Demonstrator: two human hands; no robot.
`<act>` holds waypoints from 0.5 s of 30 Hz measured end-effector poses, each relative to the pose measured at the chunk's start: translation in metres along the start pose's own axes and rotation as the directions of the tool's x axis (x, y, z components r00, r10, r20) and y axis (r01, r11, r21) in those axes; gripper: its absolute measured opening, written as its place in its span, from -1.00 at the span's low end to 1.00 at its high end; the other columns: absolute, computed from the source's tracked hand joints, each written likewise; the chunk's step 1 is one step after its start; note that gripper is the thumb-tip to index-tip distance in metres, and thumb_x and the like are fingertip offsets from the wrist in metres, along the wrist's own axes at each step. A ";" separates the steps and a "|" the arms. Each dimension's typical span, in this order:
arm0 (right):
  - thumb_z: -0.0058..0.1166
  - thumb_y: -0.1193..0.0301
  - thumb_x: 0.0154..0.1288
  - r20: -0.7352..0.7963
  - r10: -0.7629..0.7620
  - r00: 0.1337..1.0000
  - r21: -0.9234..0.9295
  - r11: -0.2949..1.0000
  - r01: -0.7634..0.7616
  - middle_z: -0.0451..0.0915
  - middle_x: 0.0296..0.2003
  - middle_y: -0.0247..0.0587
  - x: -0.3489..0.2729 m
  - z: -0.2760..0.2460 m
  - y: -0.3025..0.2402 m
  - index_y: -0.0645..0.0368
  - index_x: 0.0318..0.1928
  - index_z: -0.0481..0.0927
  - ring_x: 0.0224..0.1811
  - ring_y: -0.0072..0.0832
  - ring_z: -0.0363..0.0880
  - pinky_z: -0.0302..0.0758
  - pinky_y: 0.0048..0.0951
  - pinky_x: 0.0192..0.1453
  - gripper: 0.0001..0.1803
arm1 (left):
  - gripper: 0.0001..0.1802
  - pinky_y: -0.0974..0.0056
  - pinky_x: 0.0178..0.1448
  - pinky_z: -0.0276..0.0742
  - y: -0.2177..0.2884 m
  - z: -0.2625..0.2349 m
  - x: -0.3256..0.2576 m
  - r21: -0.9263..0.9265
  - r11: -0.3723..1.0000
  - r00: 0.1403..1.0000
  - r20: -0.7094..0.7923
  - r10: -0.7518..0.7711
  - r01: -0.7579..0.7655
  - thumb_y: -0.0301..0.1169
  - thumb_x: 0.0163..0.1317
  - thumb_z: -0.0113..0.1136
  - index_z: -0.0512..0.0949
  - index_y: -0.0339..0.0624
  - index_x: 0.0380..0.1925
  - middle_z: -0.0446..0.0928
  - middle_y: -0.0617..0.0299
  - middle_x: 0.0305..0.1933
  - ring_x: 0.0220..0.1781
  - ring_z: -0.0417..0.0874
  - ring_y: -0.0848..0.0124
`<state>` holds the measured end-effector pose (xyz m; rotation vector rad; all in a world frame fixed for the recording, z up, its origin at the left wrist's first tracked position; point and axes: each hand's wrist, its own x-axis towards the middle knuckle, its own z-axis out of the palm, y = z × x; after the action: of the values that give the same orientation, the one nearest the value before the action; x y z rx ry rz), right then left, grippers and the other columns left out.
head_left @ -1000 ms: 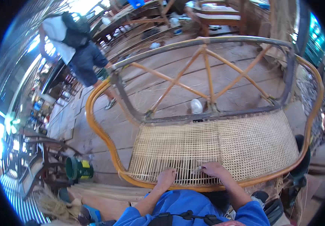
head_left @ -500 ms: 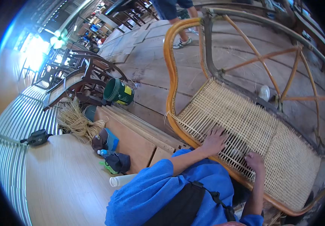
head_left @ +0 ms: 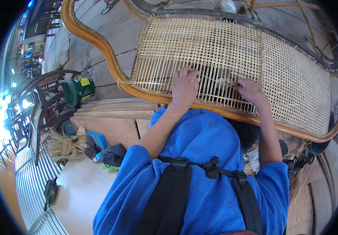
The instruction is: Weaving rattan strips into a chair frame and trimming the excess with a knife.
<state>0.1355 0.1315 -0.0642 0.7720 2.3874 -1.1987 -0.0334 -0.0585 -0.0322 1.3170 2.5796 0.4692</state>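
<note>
A woven cane seat panel (head_left: 294, 78) sits in a curved wooden frame (head_left: 98, 43) in front of me. Its right part is tightly woven, its left part is an open grid of cane strands (head_left: 184, 43). My left hand (head_left: 184, 87) lies flat on the strands near the front rail, fingers pressed down on them. My right hand (head_left: 249, 90) pinches a thin cane strand (head_left: 226, 81) at the same row. Between the two hands the strand runs across the weave.
A green bucket (head_left: 79, 91) lies on the plank floor at the left, next to dark wooden chairs (head_left: 47, 105). A bundle of raw fibre (head_left: 61, 147), a blue item (head_left: 98, 140) and a dark pouch (head_left: 114, 154) lie by a wooden bench (head_left: 110, 125).
The view has swung down and closer to the seat. Both hands have stayed on the front rows of the weave, and the person walking at the back has left the view.
</note>
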 end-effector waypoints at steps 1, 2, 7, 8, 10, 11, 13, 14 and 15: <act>-0.02 0.28 0.21 0.006 0.006 1.000 0.008 1.000 -0.006 0.55 -0.55 -0.09 -0.001 0.003 0.002 0.19 -0.36 0.53 -0.50 -0.32 0.57 0.45 -0.28 -0.32 -0.77 | -0.77 0.06 -0.03 0.46 0.001 0.001 -0.001 -0.101 0.994 0.997 0.075 -0.033 0.041 -0.34 0.13 0.11 0.56 -0.13 -0.21 0.47 0.06 -0.07 -0.04 0.51 0.10; -0.02 0.27 0.21 -0.046 -0.039 0.998 -0.036 0.999 0.037 0.56 -0.48 -0.06 -0.001 0.005 0.001 0.19 -0.35 0.53 -0.42 -0.25 0.57 0.44 -0.24 -0.26 -0.77 | -0.86 0.13 -0.21 0.52 0.002 0.008 -0.002 -0.084 0.996 0.999 -0.036 0.004 -0.007 -0.36 0.14 0.10 0.59 -0.12 -0.35 0.51 0.10 -0.26 -0.26 0.57 0.12; -0.04 0.24 0.22 -0.041 -0.059 0.997 -0.031 0.998 0.058 0.57 -0.35 0.01 0.002 -0.003 -0.005 0.16 -0.29 0.51 -0.23 -0.08 0.55 0.44 -0.16 -0.17 -0.76 | -0.86 0.08 -0.23 0.52 0.012 0.010 0.005 0.031 0.998 0.992 0.110 -0.056 0.053 -0.33 0.12 0.13 0.59 -0.08 -0.35 0.52 0.14 -0.29 -0.24 0.57 0.13; -0.04 0.24 0.22 -0.053 -0.066 0.996 -0.026 0.998 0.064 0.57 -0.35 0.01 0.002 -0.005 -0.007 0.16 -0.29 0.51 -0.23 -0.08 0.55 0.44 -0.16 -0.17 -0.76 | -0.88 0.06 -0.28 0.52 0.012 0.010 0.006 0.044 0.998 0.996 0.066 -0.052 0.049 -0.35 0.13 0.08 0.55 -0.10 -0.40 0.49 0.11 -0.32 -0.27 0.56 0.12; -0.11 0.30 0.22 0.008 -0.020 1.000 -0.102 0.995 0.020 0.59 -0.26 0.00 -0.001 -0.013 -0.012 0.13 -0.22 0.55 -0.18 -0.08 0.57 0.46 -0.13 -0.08 -0.76 | -0.86 0.01 -0.33 0.53 0.018 0.007 0.009 0.096 0.994 0.996 0.065 -0.060 0.053 -0.36 0.14 0.01 0.53 -0.12 -0.45 0.47 0.06 -0.36 -0.31 0.57 0.10; -0.15 0.33 0.22 0.018 0.017 1.000 -0.143 0.990 -0.014 0.60 -0.21 -0.01 -0.003 -0.017 -0.012 0.12 -0.19 0.56 -0.15 -0.08 0.57 0.48 -0.11 -0.04 -0.75 | -0.85 0.00 -0.33 0.53 0.021 0.009 0.010 0.132 0.990 0.992 0.109 -0.064 0.049 -0.35 0.14 -0.01 0.53 -0.12 -0.45 0.48 0.03 -0.36 -0.32 0.58 0.09; -0.17 0.34 0.20 0.073 0.067 0.995 -0.152 0.987 -0.055 0.60 -0.20 -0.01 -0.002 -0.013 -0.013 0.09 -0.19 0.59 -0.16 -0.08 0.58 0.49 -0.11 -0.05 -0.72 | -0.84 -0.03 -0.33 0.54 0.018 0.012 0.005 0.228 0.972 0.981 0.170 -0.090 0.049 -0.37 0.13 -0.03 0.54 -0.14 -0.45 0.51 -0.02 -0.34 -0.32 0.60 0.07; -0.18 0.33 0.19 0.089 0.069 0.994 -0.158 0.986 -0.054 0.60 -0.20 0.00 -0.002 -0.011 -0.010 0.09 -0.20 0.61 -0.17 -0.07 0.59 0.50 -0.10 -0.07 -0.70 | -0.83 -0.04 -0.33 0.54 0.022 0.012 0.006 0.229 0.971 0.967 0.228 -0.117 0.064 -0.40 0.11 -0.03 0.54 -0.17 -0.44 0.51 -0.04 -0.35 -0.30 0.60 0.05; -0.17 0.32 0.20 0.050 0.041 0.998 -0.162 0.986 -0.033 0.60 -0.20 0.00 0.001 -0.002 -0.005 0.10 -0.19 0.60 -0.18 -0.09 0.60 0.50 -0.11 -0.07 -0.70 | -0.82 -0.04 -0.31 0.54 0.026 0.007 0.005 0.269 0.961 0.960 0.248 -0.132 0.063 -0.39 0.11 -0.03 0.56 -0.16 -0.41 0.51 -0.03 -0.35 -0.31 0.60 0.05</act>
<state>0.1311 0.1306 -0.0605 0.7198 2.3805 -0.9843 -0.0150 -0.0387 -0.0294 1.2210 2.5240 -0.0640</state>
